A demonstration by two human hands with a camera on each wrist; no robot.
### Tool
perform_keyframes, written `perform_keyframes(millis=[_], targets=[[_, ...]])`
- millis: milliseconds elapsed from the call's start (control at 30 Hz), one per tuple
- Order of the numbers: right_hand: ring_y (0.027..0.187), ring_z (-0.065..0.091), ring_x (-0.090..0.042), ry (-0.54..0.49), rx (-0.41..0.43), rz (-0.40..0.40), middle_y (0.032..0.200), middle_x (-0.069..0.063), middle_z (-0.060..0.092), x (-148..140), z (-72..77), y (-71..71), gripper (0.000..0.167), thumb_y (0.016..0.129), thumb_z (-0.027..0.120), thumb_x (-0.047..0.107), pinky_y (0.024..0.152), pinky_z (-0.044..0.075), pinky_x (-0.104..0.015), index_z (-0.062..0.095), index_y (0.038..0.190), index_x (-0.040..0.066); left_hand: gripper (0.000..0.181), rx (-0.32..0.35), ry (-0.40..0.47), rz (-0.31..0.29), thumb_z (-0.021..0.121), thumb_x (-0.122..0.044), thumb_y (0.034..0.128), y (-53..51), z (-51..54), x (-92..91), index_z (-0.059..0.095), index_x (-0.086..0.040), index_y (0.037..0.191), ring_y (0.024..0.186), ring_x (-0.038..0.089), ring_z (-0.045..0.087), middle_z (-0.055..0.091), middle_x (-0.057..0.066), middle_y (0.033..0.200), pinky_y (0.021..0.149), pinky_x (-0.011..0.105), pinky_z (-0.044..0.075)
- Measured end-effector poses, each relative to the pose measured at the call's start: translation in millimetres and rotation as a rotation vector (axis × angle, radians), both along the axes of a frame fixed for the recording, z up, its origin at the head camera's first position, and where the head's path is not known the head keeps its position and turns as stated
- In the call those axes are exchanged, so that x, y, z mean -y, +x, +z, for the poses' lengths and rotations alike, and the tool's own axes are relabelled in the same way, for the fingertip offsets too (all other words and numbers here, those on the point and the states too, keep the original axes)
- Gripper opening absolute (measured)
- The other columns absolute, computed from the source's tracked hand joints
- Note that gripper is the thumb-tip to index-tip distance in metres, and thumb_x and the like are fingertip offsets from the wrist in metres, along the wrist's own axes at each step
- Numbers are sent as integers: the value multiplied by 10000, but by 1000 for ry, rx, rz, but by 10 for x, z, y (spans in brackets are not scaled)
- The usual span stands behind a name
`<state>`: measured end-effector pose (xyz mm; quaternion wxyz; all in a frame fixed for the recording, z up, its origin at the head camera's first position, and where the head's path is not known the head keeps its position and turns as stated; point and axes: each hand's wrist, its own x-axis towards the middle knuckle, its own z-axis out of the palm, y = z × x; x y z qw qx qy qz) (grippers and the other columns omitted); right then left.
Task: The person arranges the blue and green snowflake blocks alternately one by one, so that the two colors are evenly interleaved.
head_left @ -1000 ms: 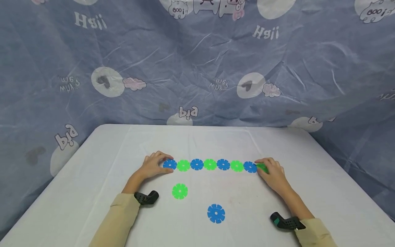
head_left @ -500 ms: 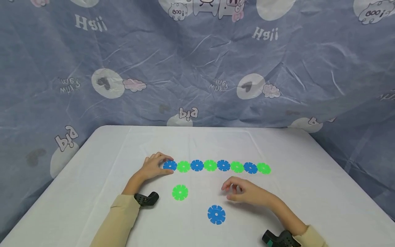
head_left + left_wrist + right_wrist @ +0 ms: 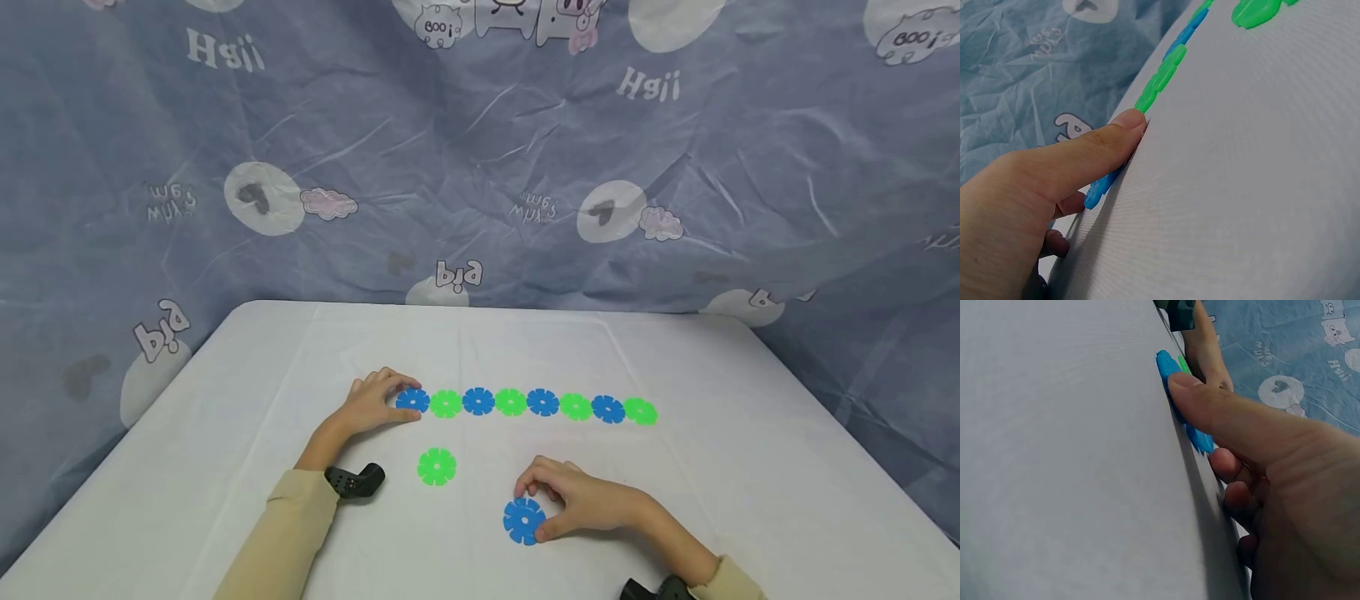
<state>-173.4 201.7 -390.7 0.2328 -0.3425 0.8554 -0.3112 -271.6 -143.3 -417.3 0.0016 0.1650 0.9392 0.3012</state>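
In the head view, alternating blue and green notched plastic discs lie edge to edge in a row across the white table. At the row's left end, my left hand holds a blue disc between thumb and fingers. Nearer the front, my right hand pinches a separate blue disc, its thumb on the lower right edge and a fingertip at the top. The right wrist view shows this blue disc low against the tabletop, partly covered by the thumb. A green disc ends the row on the right.
A loose green disc lies below the row, between the two hands. The white table meets a printed blue-grey cloth behind its far edge. Black devices sit on both wrists, such as the left wrist device.
My right hand has let go of the green disc at the row's right end, swung toward the front left, and taken hold of the loose blue disc. My left hand has stayed put.
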Motion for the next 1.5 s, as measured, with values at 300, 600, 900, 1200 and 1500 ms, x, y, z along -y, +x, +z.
perform_keyframes(millis=[300,600,900,1200,1500], targets=[[730,383,-20,-203,208,46,743,47,400,-94,33,-108,341,837,636,158,665,335,-164,397,1073,101,537,7,-9,-2,699,-509,707,-6,17,9,586,-266,1173,1026,176,435,513,7,1108,787,351,236],[717,414,-25,-301,171,-90,759,40,442,-503,52,-356,315,892,556,121,657,366,-232,392,1146,34,538,1,-7,-3,699,-528,697,-14,-20,2,587,-286,1164,1025,159,440,515,-15,1091,784,338,237],[678,420,-48,-323,-31,-462,731,65,464,-1213,-20,-597,388,917,523,155,609,325,-260,365,1230,-11,532,6,-11,5,697,-533,696,-26,-23,6,588,-296,1160,1045,162,433,514,-14,1107,789,350,238],[655,406,-31,-145,-485,-931,839,-30,539,-1621,-265,-644,402,915,528,211,546,348,-208,420,1246,11,539,7,-10,-1,697,-530,698,-19,-9,11,586,-283,1164,1031,167,434,512,-8,1113,786,347,236],[980,391,-375,-9,-567,-995,1117,-274,448,-1576,-326,-660,341,898,503,141,760,309,-467,500,1172,-62,541,7,-6,-5,700,-530,695,-4,-9,12,587,-284,1163,1036,168,438,515,-7,1110,786,345,235]])
